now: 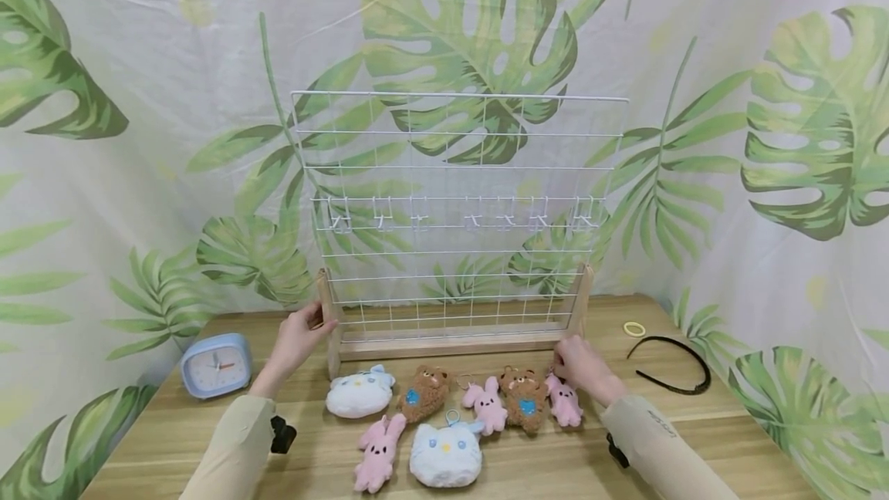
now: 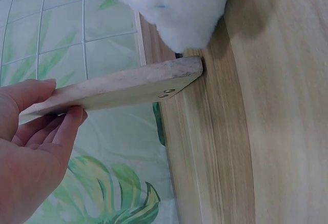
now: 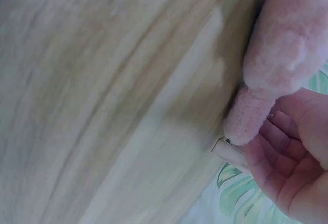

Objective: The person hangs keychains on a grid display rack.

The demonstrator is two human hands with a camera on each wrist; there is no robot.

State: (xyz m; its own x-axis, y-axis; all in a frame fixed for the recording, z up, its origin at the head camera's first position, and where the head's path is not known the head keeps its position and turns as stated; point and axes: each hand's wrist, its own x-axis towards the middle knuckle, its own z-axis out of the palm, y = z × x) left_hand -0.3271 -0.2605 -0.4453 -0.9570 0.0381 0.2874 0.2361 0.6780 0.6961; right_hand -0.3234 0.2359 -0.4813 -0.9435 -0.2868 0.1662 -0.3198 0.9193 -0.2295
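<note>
A white wire grid rack [image 1: 458,168] stands in a wooden base [image 1: 451,347] with an upright post on each side. My left hand [image 1: 302,334] pinches the left wooden post [image 2: 128,84] between thumb and fingers. At the foot of the right post, my right hand [image 1: 586,369] has its fingers curled round the wood [image 3: 230,152]; its grip is partly hidden. A pink bunny plush keychain [image 1: 566,405] lies right against that hand, its ear over the fingers in the right wrist view. A white plush pouch [image 1: 359,393] lies near the left post's foot.
Several white hooks [image 1: 472,221] hang in a row on the grid. In front lie brown bear plushes [image 1: 425,393], more pink bunnies [image 1: 378,454] and another white plush pouch [image 1: 446,457]. A blue clock [image 1: 217,365] stands left; a black headband [image 1: 707,373] and yellow ring [image 1: 634,328] lie right.
</note>
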